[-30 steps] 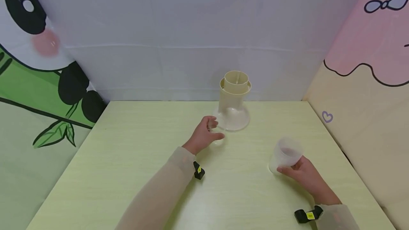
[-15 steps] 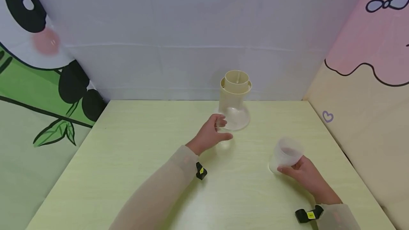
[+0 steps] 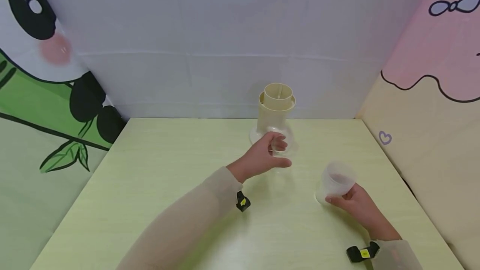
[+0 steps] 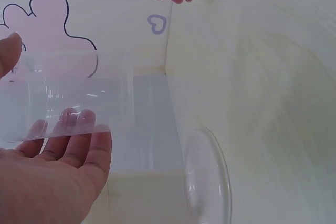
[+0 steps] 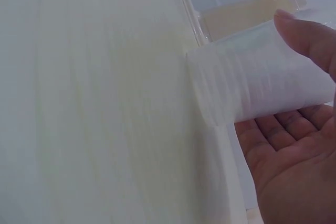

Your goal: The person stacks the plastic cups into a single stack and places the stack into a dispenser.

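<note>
My left hand (image 3: 264, 159) grips a clear plastic cup (image 4: 89, 90) from its left side, thumb and fingers on opposite sides. In the left wrist view the cup hangs a little above the table. Just behind it stands a cream cylinder (image 3: 267, 116) with a narrower cream ring (image 3: 278, 102) at its top. A round clear base (image 3: 255, 137) lies under the cylinder, partly hidden by the left hand. At the right, my right hand (image 3: 361, 211) holds a frosted, translucent cup (image 5: 257, 72) upright, its bottom at or close to the tabletop.
The pale wooden table (image 3: 168, 149) ends at a white cloth backdrop (image 3: 225, 74). Printed panels flank it: a green and white one (image 3: 45, 136) at left, a pink and cream one (image 3: 423, 128) at right. Black cameras sit on both wrists.
My left hand has moved right with the clear cup, from beside the round base to in front of it. The right hand and its frosted cup have stayed in place.
</note>
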Motion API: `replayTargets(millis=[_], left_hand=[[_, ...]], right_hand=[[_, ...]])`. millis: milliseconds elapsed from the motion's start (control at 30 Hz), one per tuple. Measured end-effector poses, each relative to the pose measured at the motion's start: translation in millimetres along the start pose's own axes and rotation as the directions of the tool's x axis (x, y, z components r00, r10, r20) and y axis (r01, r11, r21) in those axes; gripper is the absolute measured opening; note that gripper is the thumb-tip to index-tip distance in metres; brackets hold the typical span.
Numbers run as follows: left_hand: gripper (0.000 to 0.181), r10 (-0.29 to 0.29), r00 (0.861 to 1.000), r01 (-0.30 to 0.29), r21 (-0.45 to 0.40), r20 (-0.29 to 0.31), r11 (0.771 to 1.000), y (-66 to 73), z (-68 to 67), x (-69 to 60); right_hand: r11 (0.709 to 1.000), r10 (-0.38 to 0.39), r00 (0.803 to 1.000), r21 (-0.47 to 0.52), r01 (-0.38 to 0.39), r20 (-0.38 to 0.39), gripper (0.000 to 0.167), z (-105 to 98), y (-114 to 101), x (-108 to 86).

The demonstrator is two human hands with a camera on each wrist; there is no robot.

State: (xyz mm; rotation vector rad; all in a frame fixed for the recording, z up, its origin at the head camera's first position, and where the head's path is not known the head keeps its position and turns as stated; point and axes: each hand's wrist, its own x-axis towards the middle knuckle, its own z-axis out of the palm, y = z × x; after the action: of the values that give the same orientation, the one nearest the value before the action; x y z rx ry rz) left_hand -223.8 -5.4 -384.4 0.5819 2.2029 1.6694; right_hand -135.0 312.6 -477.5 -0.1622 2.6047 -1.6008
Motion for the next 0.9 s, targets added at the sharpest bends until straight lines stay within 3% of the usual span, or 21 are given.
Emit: replayTargets(millis=[367,600,900], left_hand=[[0.072,0.069,0.991,-0.075,0.045,0.119,0.996,32.6,16.0,3.7],[0.072,0.136,0.980,-0.144,0.040,0.145,0.989,46.8,29.3,4.4],[0.071,0.184,0.972,-0.192,0.042,0.146,0.981,60.2,41.9,6.7]], right_hand=[[0.999,-0.042,0.999,0.029,0.042,-0.005,0.068,0,3,-0.2],[1.000,-0.020,1.000,0.019,0.020,-0.004,0.069,-1,1,-0.2],[1.000,-0.013,1.000,0.025,0.013,-0.003,0.069,-2,0,0.2]])
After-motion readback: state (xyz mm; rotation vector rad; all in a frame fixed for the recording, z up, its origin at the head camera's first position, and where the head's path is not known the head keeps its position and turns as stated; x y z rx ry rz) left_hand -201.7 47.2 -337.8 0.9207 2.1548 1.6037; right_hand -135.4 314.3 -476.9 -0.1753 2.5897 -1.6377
